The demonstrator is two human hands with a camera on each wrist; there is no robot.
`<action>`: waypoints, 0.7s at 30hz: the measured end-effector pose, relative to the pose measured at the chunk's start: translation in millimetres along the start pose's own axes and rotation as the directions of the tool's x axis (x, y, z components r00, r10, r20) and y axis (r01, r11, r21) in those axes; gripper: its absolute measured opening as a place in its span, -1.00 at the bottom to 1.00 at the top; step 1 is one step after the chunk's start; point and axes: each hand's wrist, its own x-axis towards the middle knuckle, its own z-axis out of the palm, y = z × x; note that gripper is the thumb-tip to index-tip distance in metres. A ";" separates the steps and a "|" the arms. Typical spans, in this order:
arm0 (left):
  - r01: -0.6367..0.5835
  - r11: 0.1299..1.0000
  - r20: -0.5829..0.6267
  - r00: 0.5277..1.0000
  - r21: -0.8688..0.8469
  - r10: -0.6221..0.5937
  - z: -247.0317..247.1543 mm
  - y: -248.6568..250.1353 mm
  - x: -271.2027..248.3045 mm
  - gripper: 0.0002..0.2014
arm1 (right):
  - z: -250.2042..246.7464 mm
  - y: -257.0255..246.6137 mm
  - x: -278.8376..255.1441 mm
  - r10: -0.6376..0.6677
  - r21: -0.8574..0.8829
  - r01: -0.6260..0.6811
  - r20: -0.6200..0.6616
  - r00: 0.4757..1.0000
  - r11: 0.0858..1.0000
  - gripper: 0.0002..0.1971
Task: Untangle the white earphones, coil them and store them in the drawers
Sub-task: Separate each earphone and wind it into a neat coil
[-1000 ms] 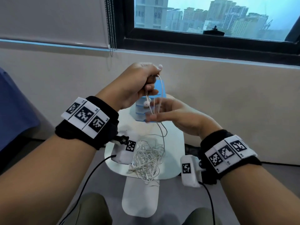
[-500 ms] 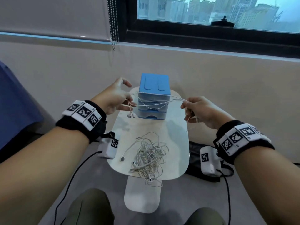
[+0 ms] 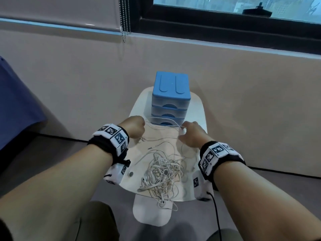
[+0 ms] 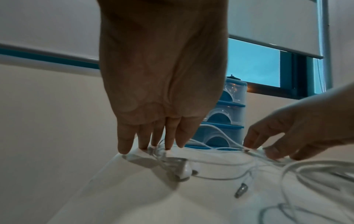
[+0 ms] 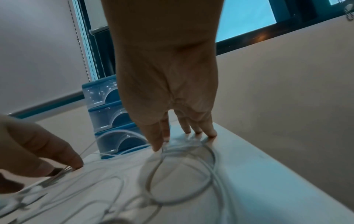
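Note:
One white earphone cable [image 3: 165, 125] is stretched low over the white table [image 3: 196, 108], just in front of the blue drawers [image 3: 171, 100]. My left hand [image 3: 137, 129] pinches its left end against the tabletop; the earbuds [image 4: 186, 171] lie just below those fingers, and a jack plug [image 4: 241, 189] lies to their right. My right hand [image 3: 184, 131] pinches the other end, thumb and forefinger closed on cable loops [image 5: 180, 174] that lie on the table. A tangled heap of more white earphones [image 3: 161, 173] sits nearer to me. All three drawers look closed.
The table is small, with its edges close beside both wrists, and the heap hangs over its near edge. A beige wall and a window sill rise right behind the drawers. A blue cloth [image 3: 15, 105] lies at the far left. A bead cord [image 3: 123, 20] hangs from the blind.
Both hands have come down from in front of the drawers to the tabletop, nearer each other, bringing the stretched cable with them. The cable now sags in loops on the table.

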 end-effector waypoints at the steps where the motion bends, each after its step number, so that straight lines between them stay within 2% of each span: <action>1: -0.009 0.999 0.016 1.000 0.048 0.008 1.2 -1.1 2.8 -0.65 | -1.2 1.3 3.7 -0.012 -0.034 0.013 0.001 1.000 0.999 -0.59; 3: -0.035 0.991 0.025 0.999 0.131 0.032 2.1 -2.0 8.8 -0.59 | -5.4 6.3 9.1 -0.028 -0.103 0.027 -0.007 1.000 0.994 -0.62; 10: -0.084 0.938 0.007 0.996 0.337 0.087 0.6 -4.1 24.8 -0.77 | -17.0 14.1 17.5 -0.005 -0.263 -0.011 -0.061 0.998 0.965 -0.62; 16: -0.086 0.939 0.008 0.996 0.332 0.088 3.3 -3.9 26.7 -0.76 | -16.4 11.7 22.9 0.020 -0.265 -0.035 -0.059 0.998 0.964 -0.60; 21: -0.080 0.978 0.013 0.997 0.194 0.079 3.8 -1.5 17.0 -0.61 | -17.7 11.9 18.4 0.055 -0.179 -0.057 -0.015 0.998 0.982 -0.58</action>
